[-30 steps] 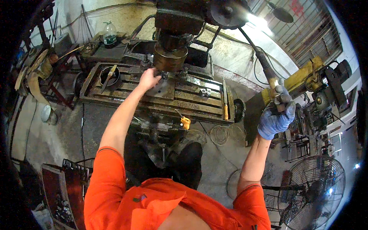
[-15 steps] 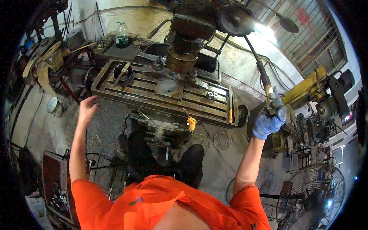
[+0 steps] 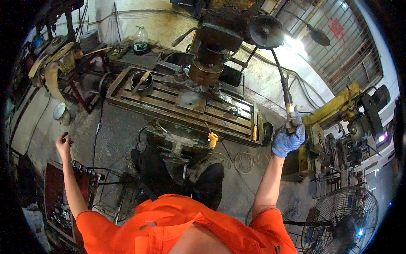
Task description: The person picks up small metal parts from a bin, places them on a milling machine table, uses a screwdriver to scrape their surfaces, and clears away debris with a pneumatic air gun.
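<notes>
My right hand [image 3: 290, 134], in a blue glove with grey fingers, is closed round the lower end of a long dark lever [image 3: 286, 91]. The lever hangs from the head of a milling or drilling machine [image 3: 218, 36]. My bare left hand [image 3: 64, 145] is held out to the left over the floor, holding nothing, its fingers loosely bent and apart. In front of me lies the slotted machine table [image 3: 156, 111], with a small metal block [image 3: 235, 111] on its right part. Below the spindle [image 3: 206, 71] is a flat plate [image 3: 189, 100].
A round tin [image 3: 142, 82] with a brush [image 3: 141, 82] stands on the table's left. A yellow-handled tool [image 3: 212, 139] sits at its front edge. A tool tray [image 3: 63, 199] lies near my left arm; a caged fan [image 3: 342, 220] stands at lower right.
My left hand has moved left and down, away from the table's left end. My right hand has swung slightly left, and the lever has moved with it. The view has shifted a little.
</notes>
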### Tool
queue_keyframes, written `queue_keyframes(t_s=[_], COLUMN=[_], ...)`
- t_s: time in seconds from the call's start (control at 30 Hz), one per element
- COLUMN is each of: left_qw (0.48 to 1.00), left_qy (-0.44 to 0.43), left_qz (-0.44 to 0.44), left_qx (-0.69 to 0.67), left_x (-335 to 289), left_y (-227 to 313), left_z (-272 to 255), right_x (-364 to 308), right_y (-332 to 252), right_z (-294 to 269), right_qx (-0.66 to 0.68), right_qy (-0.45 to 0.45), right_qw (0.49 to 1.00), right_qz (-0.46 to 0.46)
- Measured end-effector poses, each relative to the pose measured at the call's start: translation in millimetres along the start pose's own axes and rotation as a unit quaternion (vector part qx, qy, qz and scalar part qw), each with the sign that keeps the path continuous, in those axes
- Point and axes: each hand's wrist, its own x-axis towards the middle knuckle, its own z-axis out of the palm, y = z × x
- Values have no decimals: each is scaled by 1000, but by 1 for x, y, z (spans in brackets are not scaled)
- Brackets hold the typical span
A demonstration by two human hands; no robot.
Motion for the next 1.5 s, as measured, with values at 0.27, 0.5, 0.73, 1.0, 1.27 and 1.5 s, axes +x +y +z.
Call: queue_keyframes(t_s=[0.27,0.5,0.73,1.0,1.27,1.5], left_qw=[999,986,957,891,796,636], left_qy=[-14,24,99,108,-55,-208], left_qz=[26,-60,-209,-240,1,27], left_qx=[-45,155,178,369,602,743], left_x=[10,-62,-134,-139,-115,-83], left_y=[-65,-26,-105,-133,-261,-262], left_z=[-72,-175,-285,-245,-254,-234], right_x=[5,23,48,61,121,130], right_y=[6,53,69,8,54,-25], right_z=[4,-72,-67,-23,-56,2], right_qx=[-223,24,-481,-436,-220,-418], right_qy=[-48,-97,-28,-14,-88,-70], right_qw=[962,992,819,834,957,801], right_qz=[-148,76,-312,-338,-164,-424])
